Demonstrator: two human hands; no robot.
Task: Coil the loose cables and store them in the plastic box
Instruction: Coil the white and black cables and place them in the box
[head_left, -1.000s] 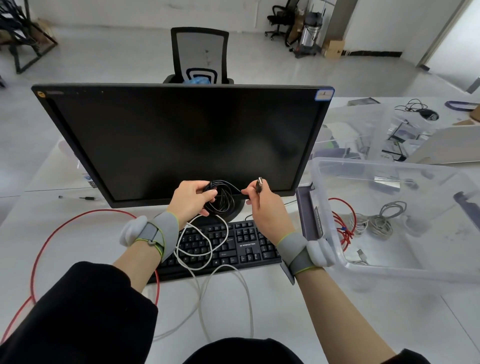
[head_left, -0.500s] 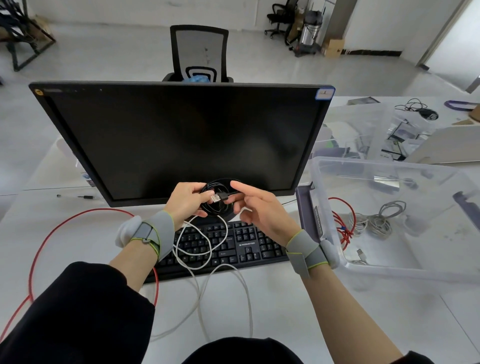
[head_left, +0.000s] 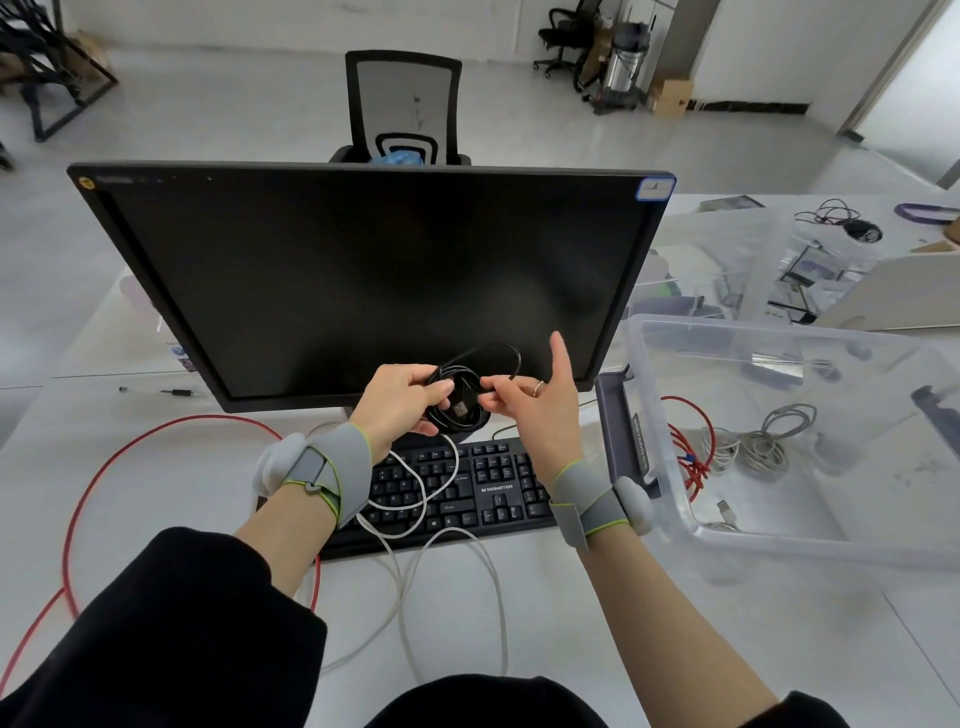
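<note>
Crowding desk: monitor (head_left: 363, 280), keyboard (head_left: 467, 488), white cable (head_left: 415, 499)

Pale floor, white walls, a mesh office chair (head_left: 404, 104) (black) behind the white desk (head_left: 571, 623).

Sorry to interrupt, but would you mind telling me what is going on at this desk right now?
A person is coiling a thin black cable in front of the black monitor. The left hand grips the coil while the right hand pinches its loose end at the bundle. The clear plastic box on the right already holds a red cable and a grey cable. A white cable across the black keyboard and a long red cable on the desk are uncoiled.
</note>
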